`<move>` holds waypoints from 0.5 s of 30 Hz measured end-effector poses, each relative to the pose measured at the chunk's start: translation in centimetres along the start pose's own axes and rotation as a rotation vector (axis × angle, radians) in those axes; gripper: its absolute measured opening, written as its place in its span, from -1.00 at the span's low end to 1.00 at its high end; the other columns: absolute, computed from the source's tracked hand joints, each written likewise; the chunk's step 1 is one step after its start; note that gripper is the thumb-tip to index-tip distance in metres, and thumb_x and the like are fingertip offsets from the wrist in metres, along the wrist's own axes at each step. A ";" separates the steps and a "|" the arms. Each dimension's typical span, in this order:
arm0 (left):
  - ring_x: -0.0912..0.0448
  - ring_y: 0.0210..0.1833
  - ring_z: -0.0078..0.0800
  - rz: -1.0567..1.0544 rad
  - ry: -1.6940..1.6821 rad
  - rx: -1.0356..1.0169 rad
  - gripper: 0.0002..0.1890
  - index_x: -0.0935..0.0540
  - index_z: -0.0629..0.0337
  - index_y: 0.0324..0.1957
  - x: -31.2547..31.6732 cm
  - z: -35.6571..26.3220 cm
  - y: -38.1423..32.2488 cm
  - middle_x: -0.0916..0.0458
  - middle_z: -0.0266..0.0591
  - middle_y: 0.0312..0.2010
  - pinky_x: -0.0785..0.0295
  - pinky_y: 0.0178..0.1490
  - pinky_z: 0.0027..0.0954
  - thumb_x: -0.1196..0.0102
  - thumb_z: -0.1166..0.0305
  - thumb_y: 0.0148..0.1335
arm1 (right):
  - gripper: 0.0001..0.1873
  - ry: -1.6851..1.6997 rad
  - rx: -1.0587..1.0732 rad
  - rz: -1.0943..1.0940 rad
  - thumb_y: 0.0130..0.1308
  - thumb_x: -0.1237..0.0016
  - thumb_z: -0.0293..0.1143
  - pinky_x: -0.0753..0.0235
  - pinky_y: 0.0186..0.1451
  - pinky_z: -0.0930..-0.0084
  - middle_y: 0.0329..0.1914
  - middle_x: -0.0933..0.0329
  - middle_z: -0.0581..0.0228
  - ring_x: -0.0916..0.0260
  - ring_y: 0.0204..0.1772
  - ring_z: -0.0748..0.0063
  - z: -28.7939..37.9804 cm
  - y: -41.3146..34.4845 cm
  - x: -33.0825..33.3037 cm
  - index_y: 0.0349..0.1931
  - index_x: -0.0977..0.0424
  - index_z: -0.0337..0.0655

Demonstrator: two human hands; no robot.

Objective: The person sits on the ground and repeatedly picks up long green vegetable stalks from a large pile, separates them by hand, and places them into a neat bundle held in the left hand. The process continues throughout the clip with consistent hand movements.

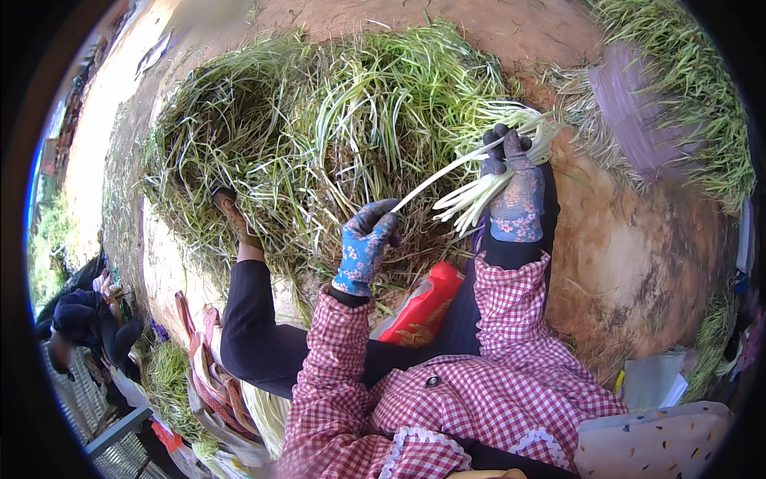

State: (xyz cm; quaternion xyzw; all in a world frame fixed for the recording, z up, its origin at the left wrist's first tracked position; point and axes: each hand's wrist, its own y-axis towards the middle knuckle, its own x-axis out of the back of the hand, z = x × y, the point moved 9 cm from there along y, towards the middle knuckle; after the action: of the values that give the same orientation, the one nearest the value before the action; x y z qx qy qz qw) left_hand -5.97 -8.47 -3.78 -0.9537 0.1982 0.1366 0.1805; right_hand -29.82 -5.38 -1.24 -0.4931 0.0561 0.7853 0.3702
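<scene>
My right hand (516, 179), in a blue flowered glove with dark, soiled fingers, grips a bundle of pale, chive-like stalks (473, 200). Their white ends stick out to the left, below the fingers. Between the thumb and fingers of my left hand (366, 242), gloved alike, is the end of a single pale stalk (440, 173). That stalk slants up to the right hand. Beyond both hands spreads a large heap of loose green and withered leaves (359, 114). A red and white printed bag (422, 308) lies between my legs.
My shoe (230, 206) rests against the heap's left side. At upper right, more green stalks (688, 84) lie by a purplish plastic sheet (634, 114). Pale stalks (266, 419) and a strapped bag (206, 383) are at lower left. Another person (90, 323) sits at far left.
</scene>
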 end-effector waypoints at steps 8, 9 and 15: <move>-0.50 -0.31 -0.66 -0.313 0.239 -0.390 -0.82 -0.59 0.34 -0.14 -1.3 -1.0 -0.4 -0.61 -0.29 -0.33 -0.40 -0.19 -0.61 -0.07 0.57 0.19 | -0.69 -0.290 -0.018 0.054 0.21 0.03 -0.56 -0.59 -0.10 0.25 -0.11 -0.49 0.01 -0.53 -0.11 0.14 -3.2 -1.1 -2.1 -0.10 -0.19 -0.16; -0.53 -0.25 -0.61 -0.256 0.289 -0.441 -0.82 -0.59 0.35 -0.15 -2.8 -1.1 0.1 -0.62 -0.26 -0.30 -0.42 -0.12 -0.57 -0.07 0.58 0.19 | -0.72 -0.337 0.015 0.063 0.23 0.06 -0.57 -0.60 -0.11 0.25 -0.11 -0.48 -0.03 -0.51 -0.08 0.10 -3.1 -1.1 -2.2 -0.13 -0.17 -0.17; -0.53 -0.23 -0.61 -0.289 0.361 -0.513 -0.81 -0.58 0.37 -0.14 -3.0 -1.1 -0.4 -0.62 -0.22 -0.28 -0.42 -0.11 -0.57 -0.07 0.59 0.19 | -0.74 -0.395 0.039 -0.025 0.15 -0.03 -0.62 -0.65 -0.23 0.34 -0.23 -0.49 0.08 -0.55 -0.22 0.25 -2.8 -0.6 -0.3 -0.22 -0.25 -0.24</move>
State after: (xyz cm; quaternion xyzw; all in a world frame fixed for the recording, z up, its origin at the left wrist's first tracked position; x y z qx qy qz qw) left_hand -8.27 -7.60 -1.71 -0.9950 0.0488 -0.0159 -0.0855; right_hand -27.32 -6.43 -2.28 -0.3230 -0.0087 0.8609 0.3931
